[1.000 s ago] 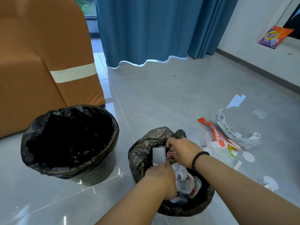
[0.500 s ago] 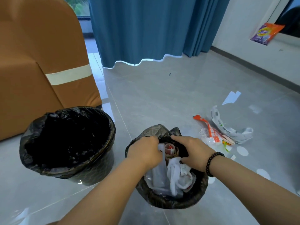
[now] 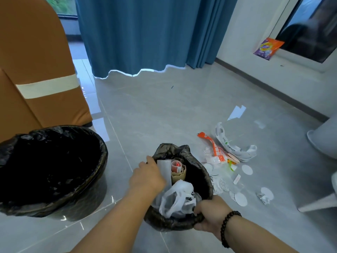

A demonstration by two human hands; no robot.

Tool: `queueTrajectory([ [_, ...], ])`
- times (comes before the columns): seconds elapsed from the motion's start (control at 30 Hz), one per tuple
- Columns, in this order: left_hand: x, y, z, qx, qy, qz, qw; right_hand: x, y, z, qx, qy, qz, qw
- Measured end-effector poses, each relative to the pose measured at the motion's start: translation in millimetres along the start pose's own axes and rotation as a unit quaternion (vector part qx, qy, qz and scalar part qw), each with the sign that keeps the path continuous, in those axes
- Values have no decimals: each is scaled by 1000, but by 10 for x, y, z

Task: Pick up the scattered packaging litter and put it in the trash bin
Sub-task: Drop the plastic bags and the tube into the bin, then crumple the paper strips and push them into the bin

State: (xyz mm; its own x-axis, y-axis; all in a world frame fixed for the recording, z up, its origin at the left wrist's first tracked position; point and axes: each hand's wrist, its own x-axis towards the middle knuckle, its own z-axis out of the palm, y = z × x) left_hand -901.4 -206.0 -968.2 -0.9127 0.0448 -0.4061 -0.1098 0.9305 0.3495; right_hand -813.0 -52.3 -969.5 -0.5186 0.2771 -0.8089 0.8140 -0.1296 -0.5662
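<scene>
- Half a second back my right hand (image 3: 209, 215) was in the middle of the small trash bin (image 3: 198, 172), pressing on the rubbish; now it has come back to the near rim and curls over it, gripping rim and black liner together.
- My left hand (image 3: 147, 178) has slid to the bin's left rim. Its fingers are bent over the edge beside a white paper strip (image 3: 164, 168), but I can't tell whether they pinch the liner or only rest there.
- The bin is packed: a cardboard tube (image 3: 179, 173) with a red wrapper in it stands upright, and a white plastic bag (image 3: 179, 197) bulges at the near side. As I see it, pulling at the rim could tip this light bin and spill everything.
- The liner is bunched high at the far rim. Drag it off and the next pieces could drop between liner and bin.
- Litter lies on the floor just right of the bin: an orange wrapper (image 3: 211, 145), a white printed bag (image 3: 235, 148), round white stickers (image 3: 240, 199), a crumpled scrap (image 3: 263, 198). Thin flat pieces may be easy to miss.
- The large lined bin (image 3: 54, 203) at left looks empty; overstuffing the small one risks overflow.
</scene>
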Motion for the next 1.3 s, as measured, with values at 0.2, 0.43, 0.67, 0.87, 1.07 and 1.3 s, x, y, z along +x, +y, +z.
queueTrajectory([
  [0.2, 295, 154, 2, -309, 51, -2, 950, 425, -339, -130, 52, 61, -86, 993],
  [0.43, 444, 664, 139, -449, 40, -7, 893, 738, -862, -293, 141, -57, -107, 983],
  [0.67, 326, 1209, 271, -186, 75, 4, 980, 945, -1042, -695, 45, -2, -60, 997],
  [0.87, 147, 1515, 12, -103, 17, 153, 983, 1076, -1008, -1093, 188, 73, -83, 976],
  [1.07, 453, 1832, -181, 399, -153, 198, 882, 1421, -1166, -1043, 78, 118, -40, 989],
  [1.3, 1071, 1606, 24, 449, -111, 282, 841, 1709, -1655, -622, -192, 160, -253, 935],
])
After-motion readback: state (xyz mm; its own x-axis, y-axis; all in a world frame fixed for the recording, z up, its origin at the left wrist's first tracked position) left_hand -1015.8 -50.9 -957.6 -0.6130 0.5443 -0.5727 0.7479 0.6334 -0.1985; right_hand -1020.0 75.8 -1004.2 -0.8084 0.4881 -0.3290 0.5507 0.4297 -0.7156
